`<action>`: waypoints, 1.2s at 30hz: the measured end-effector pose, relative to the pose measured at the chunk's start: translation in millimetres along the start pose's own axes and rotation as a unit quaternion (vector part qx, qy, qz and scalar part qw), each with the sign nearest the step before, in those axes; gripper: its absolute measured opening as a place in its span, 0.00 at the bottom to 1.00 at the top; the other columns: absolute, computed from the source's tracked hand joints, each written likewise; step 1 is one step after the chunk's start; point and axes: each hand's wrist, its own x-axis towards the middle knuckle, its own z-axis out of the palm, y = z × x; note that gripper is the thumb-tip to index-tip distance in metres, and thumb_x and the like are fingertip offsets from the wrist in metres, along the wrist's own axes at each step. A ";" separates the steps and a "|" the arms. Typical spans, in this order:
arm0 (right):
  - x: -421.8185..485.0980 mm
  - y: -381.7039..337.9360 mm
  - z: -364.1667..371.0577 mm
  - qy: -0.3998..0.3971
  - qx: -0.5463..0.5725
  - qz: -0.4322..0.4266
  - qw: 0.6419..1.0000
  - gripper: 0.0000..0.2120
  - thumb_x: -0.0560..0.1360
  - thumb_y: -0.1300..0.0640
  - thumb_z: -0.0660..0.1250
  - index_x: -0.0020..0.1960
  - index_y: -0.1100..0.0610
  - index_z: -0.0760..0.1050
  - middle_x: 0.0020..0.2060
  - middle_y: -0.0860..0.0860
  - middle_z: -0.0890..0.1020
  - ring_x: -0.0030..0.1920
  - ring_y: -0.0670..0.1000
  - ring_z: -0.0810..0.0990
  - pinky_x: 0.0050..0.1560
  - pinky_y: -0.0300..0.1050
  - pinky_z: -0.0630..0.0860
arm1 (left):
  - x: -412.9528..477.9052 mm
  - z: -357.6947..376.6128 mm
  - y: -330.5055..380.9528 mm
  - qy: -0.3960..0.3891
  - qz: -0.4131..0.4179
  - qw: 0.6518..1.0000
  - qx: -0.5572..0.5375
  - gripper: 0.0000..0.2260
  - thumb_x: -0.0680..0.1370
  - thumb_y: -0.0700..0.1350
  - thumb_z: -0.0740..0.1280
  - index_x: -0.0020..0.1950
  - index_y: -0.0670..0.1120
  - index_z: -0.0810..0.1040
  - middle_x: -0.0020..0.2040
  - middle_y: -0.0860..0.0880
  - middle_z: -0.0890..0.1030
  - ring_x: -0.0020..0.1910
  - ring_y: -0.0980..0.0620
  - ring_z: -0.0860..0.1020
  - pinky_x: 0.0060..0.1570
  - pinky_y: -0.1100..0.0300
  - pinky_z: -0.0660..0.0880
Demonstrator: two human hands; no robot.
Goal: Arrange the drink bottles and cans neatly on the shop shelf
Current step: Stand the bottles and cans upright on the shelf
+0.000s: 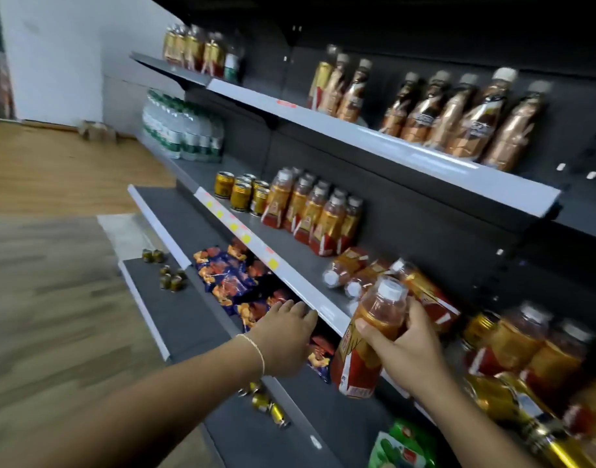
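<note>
Rows centre-frame are standing neat; my right hand is gripping a bottle, left hand spread; toppled bottles are waiting.

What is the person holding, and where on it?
The right hand grips an orange drink bottle around its upper body. The left hand holds nothing.
</note>
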 end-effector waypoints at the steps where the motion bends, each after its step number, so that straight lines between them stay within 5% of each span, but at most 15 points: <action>1: 6.9 -5.3 9.3 -0.010 0.007 -0.006 1.000 0.38 0.63 0.43 0.79 0.68 0.46 0.67 0.57 0.44 0.80 0.57 0.48 0.79 0.58 0.52 0.77 | -3.2 -1.0 -10.4 -0.002 -0.014 1.000 -0.002 0.26 0.81 0.52 0.59 0.75 0.43 0.60 0.72 0.40 0.66 0.72 0.39 0.63 0.73 0.45 0.58; 11: 88.9 -38.9 94.1 -0.090 0.058 -0.049 0.993 0.29 0.56 0.34 0.75 0.54 0.34 0.68 0.50 0.40 0.81 0.50 0.43 0.81 0.55 0.53 0.80 | 4.3 4.3 -103.1 0.003 -0.112 0.994 -0.013 0.24 0.81 0.51 0.59 0.75 0.43 0.61 0.72 0.40 0.66 0.71 0.40 0.64 0.72 0.48 0.61; 20: 201.5 -62.8 148.7 -0.089 0.073 -0.064 0.991 0.39 0.55 0.35 0.76 0.63 0.43 0.68 0.52 0.41 0.79 0.51 0.46 0.80 0.51 0.49 0.78 | 79.8 -1.1 -177.8 -0.015 -0.143 0.989 -0.025 0.27 0.81 0.52 0.61 0.77 0.43 0.59 0.74 0.40 0.64 0.73 0.40 0.62 0.72 0.47 0.61; 28: 297.9 -62.2 190.8 -0.064 0.098 -0.066 0.991 0.32 0.65 0.48 0.80 0.61 0.42 0.65 0.52 0.39 0.78 0.51 0.43 0.78 0.54 0.47 0.76 | 148.2 6.1 -223.7 -0.021 -0.152 0.988 -0.007 0.29 0.81 0.52 0.60 0.78 0.42 0.56 0.77 0.38 0.60 0.75 0.38 0.58 0.74 0.47 0.57; 36: 353.1 -60.6 227.8 -0.015 0.063 -0.054 0.996 0.32 0.67 0.47 0.79 0.65 0.50 0.67 0.53 0.46 0.77 0.51 0.50 0.76 0.52 0.45 0.72 | 188.2 7.5 -251.6 -0.010 -0.146 0.989 -0.003 0.29 0.81 0.53 0.62 0.77 0.42 0.58 0.76 0.37 0.61 0.75 0.38 0.60 0.72 0.47 0.60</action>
